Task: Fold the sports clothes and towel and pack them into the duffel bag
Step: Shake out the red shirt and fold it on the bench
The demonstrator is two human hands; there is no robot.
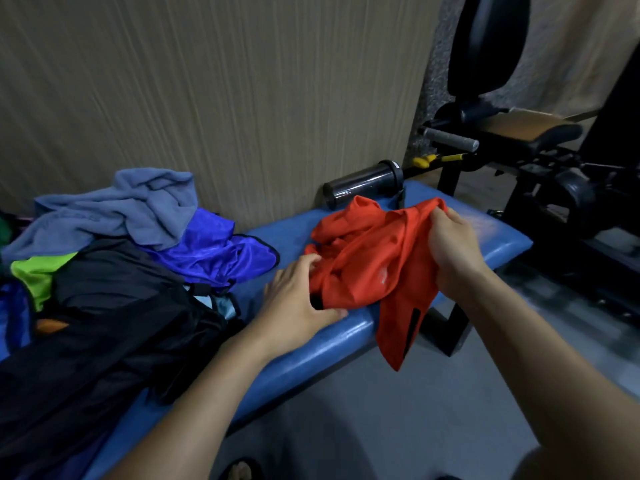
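A: Orange garment (367, 258) crumpled on blue bench (332, 344), 1 corner hanging off front edge. Thin, limp, slippery by the look; best taken at hems or corners.

B: Right hand (450, 247) bunching top edge in curled fingers. Left hand (298, 299) pinching near edge, thumb on bench.

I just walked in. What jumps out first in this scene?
The bright orange garment, bunched on the blue padded bench, with the right hand gripping its top edge and the left hand at its lower corner. To the left lies an unfolded heap: a grey towel atop a shiny blue garment.
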